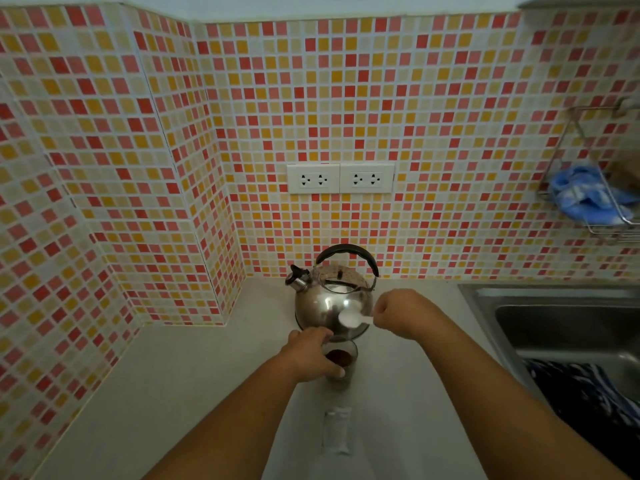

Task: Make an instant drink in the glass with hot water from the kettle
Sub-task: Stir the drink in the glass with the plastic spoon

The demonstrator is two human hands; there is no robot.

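A clear glass (343,355) with brown powder at its bottom stands on the pale counter (207,393). My left hand (311,355) wraps around its left side. My right hand (394,313) pinches a white plastic spoon (348,318) holding white powder, its bowl hovering just above and behind the glass rim. A steel kettle (329,299) with a black handle and whistle spout sits right behind the glass, against the tiled wall.
A small torn sachet (336,431) lies on the counter in front of the glass. A steel sink (561,327) is at the right with dark patterned cloth (581,393) in it. A wire rack with blue cloth (585,199) hangs on the wall. Two wall sockets (341,178) sit above the kettle.
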